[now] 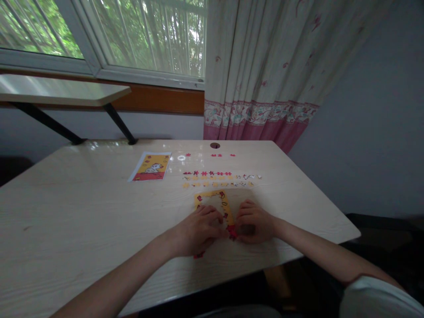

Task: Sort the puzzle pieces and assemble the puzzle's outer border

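A partly joined jigsaw puzzle (209, 193) lies near the table's front edge, its yellow border and red lower corner showing between my hands. My left hand (200, 227) rests over its left and middle part with fingers curled together. What those fingertips hold, if anything, is hidden. At the lower right corner, my right hand (255, 223) has its fingers bent and its thumb and fingertips closed at a red jigsaw piece (232, 232). Beyond the puzzle, loose red pieces (204, 173) and yellow pieces (205, 184) lie in rows.
A printed picture (152, 168) of a white cartoon animal on yellow and red lies at the back left of the table (82, 207). A raised shelf (62, 90) stands behind it on black legs. Near the far edge is a round cable hole (215, 145). A curtain (258, 88) hangs behind.
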`<act>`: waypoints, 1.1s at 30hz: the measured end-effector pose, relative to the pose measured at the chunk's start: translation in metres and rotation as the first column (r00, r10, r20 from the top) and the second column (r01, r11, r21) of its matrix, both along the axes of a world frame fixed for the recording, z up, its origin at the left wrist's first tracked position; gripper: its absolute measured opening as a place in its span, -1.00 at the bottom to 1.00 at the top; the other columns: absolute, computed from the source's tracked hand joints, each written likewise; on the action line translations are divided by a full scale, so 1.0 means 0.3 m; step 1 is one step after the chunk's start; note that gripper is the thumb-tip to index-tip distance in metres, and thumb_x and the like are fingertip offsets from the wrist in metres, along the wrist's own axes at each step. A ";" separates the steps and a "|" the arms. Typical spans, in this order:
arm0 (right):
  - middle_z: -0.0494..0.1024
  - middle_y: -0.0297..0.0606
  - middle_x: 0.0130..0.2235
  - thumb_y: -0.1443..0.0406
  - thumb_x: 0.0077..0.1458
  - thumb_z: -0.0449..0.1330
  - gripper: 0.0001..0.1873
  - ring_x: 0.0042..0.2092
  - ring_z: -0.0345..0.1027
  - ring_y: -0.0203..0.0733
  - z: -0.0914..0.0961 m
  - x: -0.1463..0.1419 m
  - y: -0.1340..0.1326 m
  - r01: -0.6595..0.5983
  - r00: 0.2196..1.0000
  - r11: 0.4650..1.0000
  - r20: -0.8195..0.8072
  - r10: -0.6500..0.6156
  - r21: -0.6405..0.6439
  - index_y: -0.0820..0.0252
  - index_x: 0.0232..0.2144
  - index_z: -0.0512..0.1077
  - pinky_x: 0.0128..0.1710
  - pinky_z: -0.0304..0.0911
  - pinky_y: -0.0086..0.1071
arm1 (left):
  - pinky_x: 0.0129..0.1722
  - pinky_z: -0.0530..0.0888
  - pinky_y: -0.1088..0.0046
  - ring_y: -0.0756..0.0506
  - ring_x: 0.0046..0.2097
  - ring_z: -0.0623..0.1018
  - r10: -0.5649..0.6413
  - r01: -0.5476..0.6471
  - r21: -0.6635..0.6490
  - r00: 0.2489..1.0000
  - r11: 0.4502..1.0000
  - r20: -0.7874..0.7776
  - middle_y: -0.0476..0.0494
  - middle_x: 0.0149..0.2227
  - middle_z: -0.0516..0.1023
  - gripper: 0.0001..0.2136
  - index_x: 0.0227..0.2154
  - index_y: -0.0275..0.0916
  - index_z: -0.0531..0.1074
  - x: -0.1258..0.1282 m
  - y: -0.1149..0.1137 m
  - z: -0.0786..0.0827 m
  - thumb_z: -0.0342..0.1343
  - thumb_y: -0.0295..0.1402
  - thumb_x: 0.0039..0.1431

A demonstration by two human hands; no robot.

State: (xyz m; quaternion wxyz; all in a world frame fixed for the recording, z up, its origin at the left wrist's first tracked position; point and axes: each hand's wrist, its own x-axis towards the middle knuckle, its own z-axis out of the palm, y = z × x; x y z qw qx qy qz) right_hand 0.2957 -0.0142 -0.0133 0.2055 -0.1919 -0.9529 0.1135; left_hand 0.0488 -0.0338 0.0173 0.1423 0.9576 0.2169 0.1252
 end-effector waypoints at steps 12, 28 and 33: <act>0.43 -0.33 -0.46 0.15 -0.07 0.21 -0.78 -0.33 0.23 -0.24 0.013 0.000 -0.006 0.010 1.000 1.000 0.015 -0.010 -0.012 0.13 -0.36 0.43 -0.26 0.07 -0.33 | -0.15 0.30 0.27 -0.17 -0.15 0.33 0.019 -0.017 0.032 0.999 0.999 -0.046 -0.17 -0.21 0.39 -0.75 -0.19 -0.08 0.45 0.017 -0.016 0.003 0.04 -0.47 0.09; 0.46 -0.34 -0.44 0.19 0.01 0.17 -0.82 -0.34 0.22 -0.25 0.022 -0.004 -0.008 -0.090 0.996 0.991 0.010 0.089 0.104 0.10 -0.32 0.45 -0.28 0.07 -0.33 | -0.14 0.28 0.24 -0.17 -0.15 0.33 0.040 -0.037 0.055 0.997 0.998 -0.066 -0.16 -0.20 0.40 -0.77 -0.17 -0.09 0.43 0.024 -0.021 -0.004 0.01 -0.45 0.13; 0.47 -0.33 -0.42 0.18 0.02 0.16 -0.83 -0.32 0.24 -0.26 0.028 -0.006 -0.010 -0.084 0.996 0.995 0.021 0.083 0.049 0.11 -0.33 0.45 -0.26 0.08 -0.33 | -0.12 0.29 0.26 -0.16 -0.15 0.33 0.047 -0.045 0.047 0.998 0.998 -0.030 -0.15 -0.18 0.40 -0.79 -0.19 -0.09 0.44 0.022 -0.022 -0.006 0.02 -0.44 0.13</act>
